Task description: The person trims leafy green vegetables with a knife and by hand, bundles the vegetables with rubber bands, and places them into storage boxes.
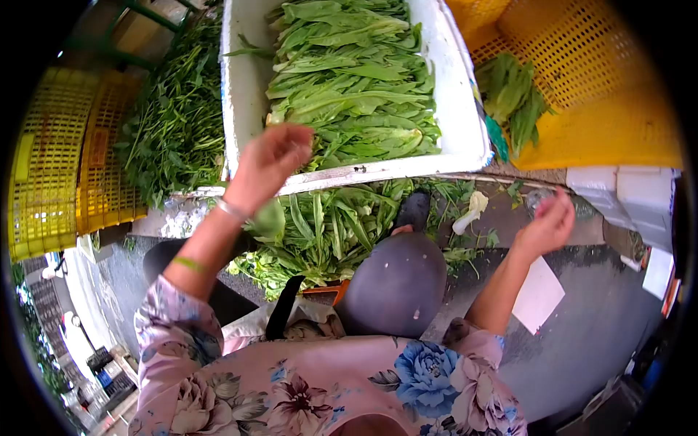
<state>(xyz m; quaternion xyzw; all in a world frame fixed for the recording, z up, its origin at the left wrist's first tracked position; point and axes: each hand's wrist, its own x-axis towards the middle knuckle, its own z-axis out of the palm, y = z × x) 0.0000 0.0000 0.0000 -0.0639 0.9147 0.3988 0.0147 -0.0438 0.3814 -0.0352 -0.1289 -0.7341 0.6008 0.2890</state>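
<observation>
My left hand (pixel 275 158) is over the near left rim of a white foam box (pixel 452 73), with its fingers curled in and slightly blurred. Whether anything is between them is hidden. Long-leaved green lettuce (pixel 349 80) lies in rows inside the box. Just below my left wrist is a blurred green leaf (pixel 269 221), apart from the fingers. My right hand (pixel 547 227) is raised to the right, fingers bent and apart, with nothing visible in it. Beneath the box, between my knees, lies a heap of loose lettuce leaves (pixel 331 225).
Yellow crates (pixel 54 160) stand at the left beside a pile of stemmy greens (pixel 178 116). At the right, a large yellow basket (pixel 618 138) holds a small lettuce bunch (pixel 512 98). White foam boxes (pixel 622 196) and a sheet of paper (pixel 538 294) are nearby.
</observation>
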